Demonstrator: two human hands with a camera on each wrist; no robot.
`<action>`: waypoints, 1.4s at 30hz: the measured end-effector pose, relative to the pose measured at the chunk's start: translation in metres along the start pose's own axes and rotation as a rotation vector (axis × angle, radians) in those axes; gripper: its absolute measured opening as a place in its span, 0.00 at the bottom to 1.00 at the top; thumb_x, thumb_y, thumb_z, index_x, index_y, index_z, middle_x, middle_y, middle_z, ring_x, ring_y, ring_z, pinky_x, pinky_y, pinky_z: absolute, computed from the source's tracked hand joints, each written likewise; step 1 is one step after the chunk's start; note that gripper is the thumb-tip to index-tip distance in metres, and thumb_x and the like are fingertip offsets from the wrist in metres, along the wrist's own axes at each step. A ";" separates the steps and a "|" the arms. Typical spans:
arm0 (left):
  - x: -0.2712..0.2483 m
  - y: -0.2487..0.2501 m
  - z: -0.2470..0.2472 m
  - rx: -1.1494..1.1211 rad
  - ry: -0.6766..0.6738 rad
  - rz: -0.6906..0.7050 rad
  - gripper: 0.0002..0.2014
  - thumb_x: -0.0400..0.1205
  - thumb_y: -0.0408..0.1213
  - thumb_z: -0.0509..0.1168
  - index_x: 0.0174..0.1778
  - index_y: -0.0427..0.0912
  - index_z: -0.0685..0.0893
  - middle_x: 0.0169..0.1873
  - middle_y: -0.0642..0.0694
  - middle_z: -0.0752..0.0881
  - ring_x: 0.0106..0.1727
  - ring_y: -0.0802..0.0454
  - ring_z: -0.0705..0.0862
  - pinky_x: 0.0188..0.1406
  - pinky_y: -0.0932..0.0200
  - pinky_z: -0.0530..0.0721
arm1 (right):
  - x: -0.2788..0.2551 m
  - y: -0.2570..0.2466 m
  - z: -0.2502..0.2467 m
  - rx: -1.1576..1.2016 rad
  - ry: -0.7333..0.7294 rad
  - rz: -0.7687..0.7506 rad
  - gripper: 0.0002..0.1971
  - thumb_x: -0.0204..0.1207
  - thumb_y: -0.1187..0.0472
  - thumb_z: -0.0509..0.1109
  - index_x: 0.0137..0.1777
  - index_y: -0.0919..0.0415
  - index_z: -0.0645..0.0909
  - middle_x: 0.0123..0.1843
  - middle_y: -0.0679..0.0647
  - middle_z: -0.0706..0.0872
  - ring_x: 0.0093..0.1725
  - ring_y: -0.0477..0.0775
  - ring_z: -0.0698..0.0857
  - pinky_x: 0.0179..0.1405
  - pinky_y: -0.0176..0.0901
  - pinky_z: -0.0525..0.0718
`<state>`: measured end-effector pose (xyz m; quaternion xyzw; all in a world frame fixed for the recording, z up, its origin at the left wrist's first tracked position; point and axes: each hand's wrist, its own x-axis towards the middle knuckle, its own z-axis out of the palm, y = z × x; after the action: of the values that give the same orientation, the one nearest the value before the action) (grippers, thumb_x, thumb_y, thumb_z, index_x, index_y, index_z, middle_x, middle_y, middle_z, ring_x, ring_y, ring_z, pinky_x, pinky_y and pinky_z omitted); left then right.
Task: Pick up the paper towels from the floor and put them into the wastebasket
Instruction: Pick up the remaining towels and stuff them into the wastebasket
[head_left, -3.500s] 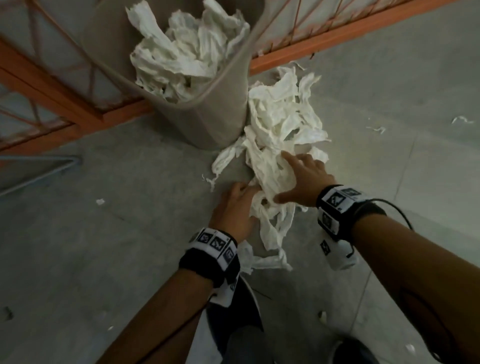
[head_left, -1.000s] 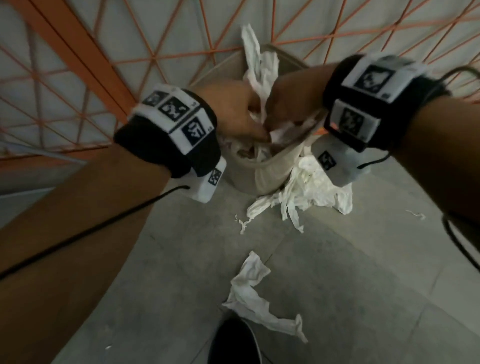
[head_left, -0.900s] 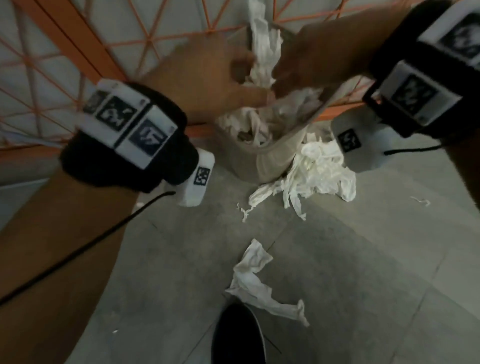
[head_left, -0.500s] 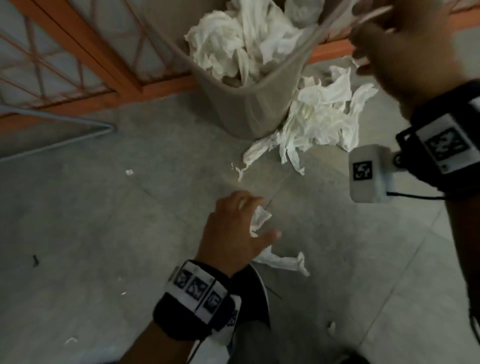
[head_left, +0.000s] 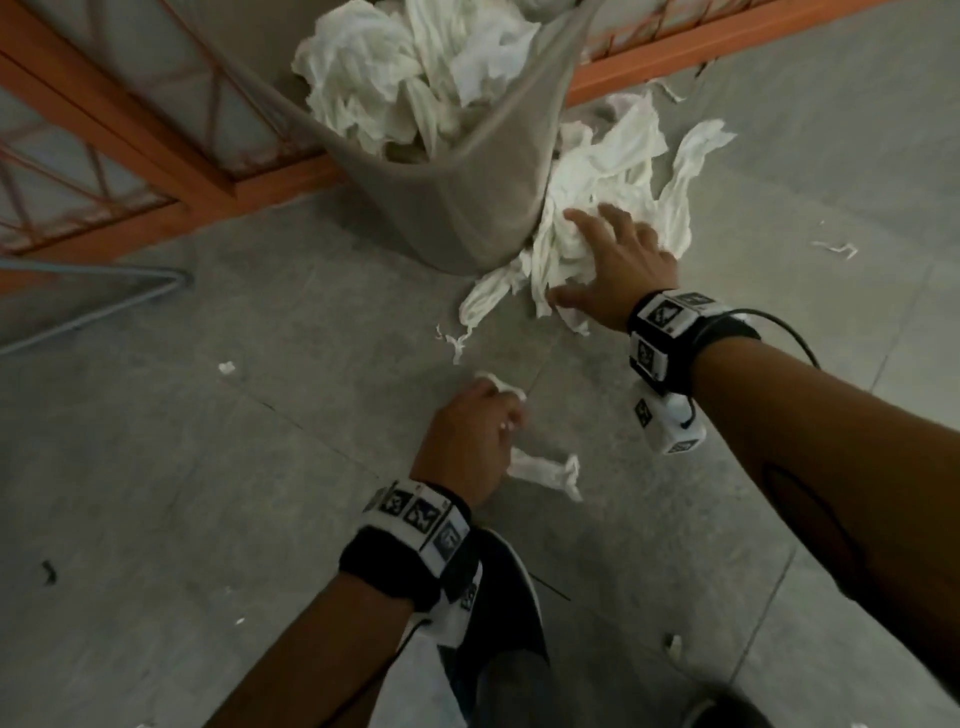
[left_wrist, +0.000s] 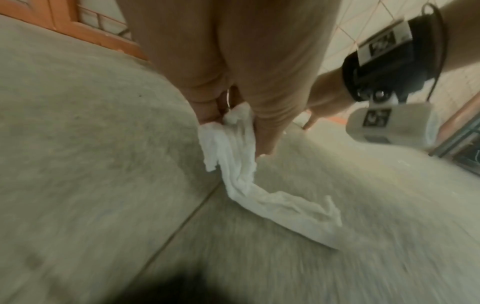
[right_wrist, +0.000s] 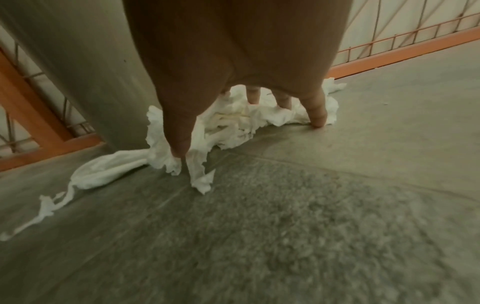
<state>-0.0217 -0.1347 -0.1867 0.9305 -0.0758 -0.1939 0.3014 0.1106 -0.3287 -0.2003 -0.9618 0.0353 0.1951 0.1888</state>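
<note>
Loose paper towel strip (left_wrist: 241, 164) at frame centre of the head view, pinched at its upper end between curled fingers (left_wrist: 205, 96) and thumb of the left hand (head_left: 467, 447), tail trailing on the grey floor (head_left: 208, 467) toward lower right. Heap of crumpled paper towels (head_left: 618, 176) in the upper right of centre, lying on the floor against the right wall of the wastebasket (head_left: 467, 208), one twisted tail running out to the lower left. Right hand (head_left: 618, 260) spread over the near edge of that heap, fingers apart and arched, thumb (right_wrist: 179, 131) and little fingertip down at the paper's edge, not closed round it as far as can be seen. Wastebasket itself at upper centre, tan, already stuffed with white towels (head_left: 405, 67) up to its rim. Behind it, across the top of frame, an orange metal frame (head_left: 156, 150) with wire mesh. Small white scraps (head_left: 836, 248) scattered on the floor at right and left. Black bands with printed markers (head_left: 426, 519) on both wrists. Dark shoe (head_left: 504, 613) at bottom centre
</note>
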 end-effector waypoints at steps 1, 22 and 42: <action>0.009 0.002 -0.006 -0.014 0.077 0.029 0.11 0.76 0.26 0.62 0.46 0.41 0.88 0.53 0.41 0.85 0.53 0.42 0.86 0.53 0.49 0.86 | 0.001 0.000 0.000 -0.031 0.027 -0.005 0.39 0.65 0.38 0.73 0.76 0.40 0.61 0.81 0.52 0.63 0.77 0.67 0.64 0.70 0.71 0.68; 0.097 0.036 -0.022 -0.104 0.333 0.091 0.13 0.77 0.49 0.63 0.33 0.43 0.78 0.37 0.46 0.81 0.39 0.49 0.79 0.39 0.57 0.77 | -0.017 0.026 0.000 0.105 0.009 -0.026 0.26 0.70 0.63 0.70 0.70 0.54 0.75 0.68 0.59 0.74 0.63 0.66 0.80 0.58 0.53 0.81; 0.106 0.048 0.010 0.128 -0.112 -0.017 0.35 0.77 0.33 0.67 0.77 0.57 0.60 0.72 0.45 0.76 0.66 0.39 0.82 0.56 0.46 0.80 | -0.039 0.025 0.000 0.165 0.111 0.151 0.11 0.70 0.61 0.69 0.51 0.61 0.86 0.60 0.60 0.81 0.62 0.65 0.77 0.53 0.48 0.75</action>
<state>0.0698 -0.2066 -0.1994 0.9362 -0.0969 -0.2429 0.2347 0.0712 -0.3522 -0.1939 -0.9469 0.1338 0.1515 0.2499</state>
